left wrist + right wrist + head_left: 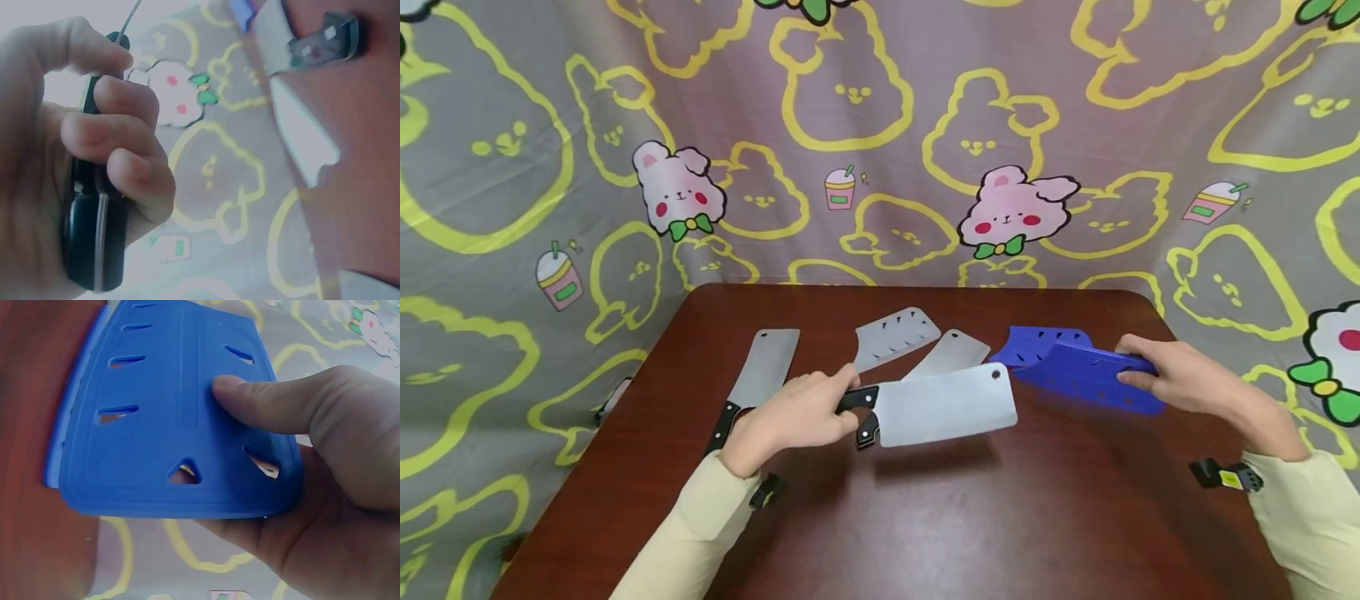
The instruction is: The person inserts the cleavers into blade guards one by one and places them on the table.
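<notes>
My left hand (808, 408) grips a cleaver by its black handle (94, 244), fingers curled round it. Its broad blade (947, 406) points right over the table. In my right hand (1180, 375) is a blue slotted plastic blade guard (156, 444), pinched at one end with the thumb on its upper face. A second blue guard (1030, 337) lies beneath and behind it at the back right. Partly hidden behind the held blade is another cleaver (951, 350) on the table. A third cleaver (767, 362) lies left of my left hand, its handle partly covered by my wrist.
A grey slotted blade guard (895, 333) lies toward the back of the dark reddish-brown table (970, 533). Curtains (880, 158) printed with cartoon bunnies hang close behind the table and along both sides.
</notes>
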The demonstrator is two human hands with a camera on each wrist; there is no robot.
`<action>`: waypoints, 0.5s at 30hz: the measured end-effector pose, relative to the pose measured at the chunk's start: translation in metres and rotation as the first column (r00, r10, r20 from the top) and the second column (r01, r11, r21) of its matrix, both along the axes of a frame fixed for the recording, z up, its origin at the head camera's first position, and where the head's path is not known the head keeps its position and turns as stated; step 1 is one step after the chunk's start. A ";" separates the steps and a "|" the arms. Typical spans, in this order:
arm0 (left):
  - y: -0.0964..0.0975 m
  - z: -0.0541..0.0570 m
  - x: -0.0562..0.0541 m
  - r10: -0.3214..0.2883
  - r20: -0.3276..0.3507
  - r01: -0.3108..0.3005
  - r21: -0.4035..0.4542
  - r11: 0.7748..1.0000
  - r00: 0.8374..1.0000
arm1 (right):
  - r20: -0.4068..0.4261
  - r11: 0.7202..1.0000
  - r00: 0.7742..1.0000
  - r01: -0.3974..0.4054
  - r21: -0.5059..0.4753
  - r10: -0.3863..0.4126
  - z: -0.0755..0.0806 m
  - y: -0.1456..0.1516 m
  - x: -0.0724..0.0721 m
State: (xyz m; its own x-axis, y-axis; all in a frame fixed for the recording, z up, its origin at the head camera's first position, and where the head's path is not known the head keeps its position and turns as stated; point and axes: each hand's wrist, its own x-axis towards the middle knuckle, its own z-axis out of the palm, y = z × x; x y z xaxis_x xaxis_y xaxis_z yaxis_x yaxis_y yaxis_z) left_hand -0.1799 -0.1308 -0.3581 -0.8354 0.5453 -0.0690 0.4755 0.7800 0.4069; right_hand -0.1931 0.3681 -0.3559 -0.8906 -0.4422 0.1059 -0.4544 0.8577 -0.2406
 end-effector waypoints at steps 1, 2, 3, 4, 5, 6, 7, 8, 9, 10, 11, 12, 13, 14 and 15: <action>-0.001 0.004 -0.002 0.011 -0.002 -0.011 0.015 1.000 1.000 | -0.004 1.000 1.000 0.015 0.001 -0.015 0.004 -0.001 0.000; -0.002 0.007 -0.004 0.020 -0.005 -0.020 0.029 0.999 1.000 | -0.005 1.000 1.000 0.030 -0.002 -0.030 0.008 -0.002 0.001; -0.003 0.011 -0.005 0.029 -0.011 -0.028 0.043 0.999 1.000 | -0.005 0.999 0.999 0.044 -0.001 -0.044 0.012 -0.003 0.001; -0.004 0.014 -0.007 0.034 -0.022 -0.032 0.056 0.998 0.999 | -0.009 0.998 0.998 0.060 -0.004 -0.060 0.015 -0.005 0.001; -0.004 0.017 -0.009 0.040 -0.030 -0.038 0.068 0.997 0.999 | -0.012 0.997 0.997 0.075 -0.009 -0.075 0.018 -0.006 0.001; -0.004 0.019 -0.011 0.047 -0.037 -0.044 0.077 0.996 0.998 | -0.019 0.996 0.996 0.090 -0.014 -0.090 0.021 -0.007 0.001; -0.004 0.022 -0.012 0.052 -0.047 -0.048 0.086 0.995 0.998 | -0.026 0.994 0.994 0.104 -0.020 -0.104 0.024 -0.009 0.000; -0.004 0.025 -0.013 0.055 -0.060 -0.050 0.090 0.995 0.997 | -0.028 0.993 0.993 0.116 -0.025 -0.117 0.026 -0.011 0.000; -0.004 0.027 -0.015 0.057 -0.070 -0.051 0.096 0.994 0.996 | -0.028 0.991 0.991 0.126 -0.033 -0.127 0.028 -0.012 0.000; -0.005 0.029 -0.016 0.058 -0.073 -0.051 0.102 0.994 0.996 | -0.027 0.990 0.990 0.136 -0.040 -0.137 0.030 -0.013 0.000; -0.005 0.032 -0.017 0.060 -0.076 -0.052 0.106 0.993 0.995 | -0.028 0.989 0.989 0.143 -0.045 -0.145 0.031 -0.014 0.000; -0.005 0.034 -0.017 0.061 -0.083 -0.052 0.111 0.992 0.995 | -0.031 0.987 0.988 0.151 -0.053 -0.153 0.031 -0.014 0.000; -0.005 0.036 -0.018 0.062 -0.094 -0.051 0.120 0.991 0.994 | -0.041 0.986 0.986 0.157 -0.062 -0.160 0.032 -0.014 0.001; -0.005 0.038 -0.019 0.062 -0.107 -0.048 0.128 0.991 0.992 | -0.052 0.984 0.984 0.165 -0.071 -0.169 0.032 -0.014 0.002; -0.005 0.039 -0.020 0.065 -0.116 -0.049 0.136 0.990 0.991 | -0.059 0.981 0.982 0.175 -0.083 -0.180 0.033 -0.014 0.003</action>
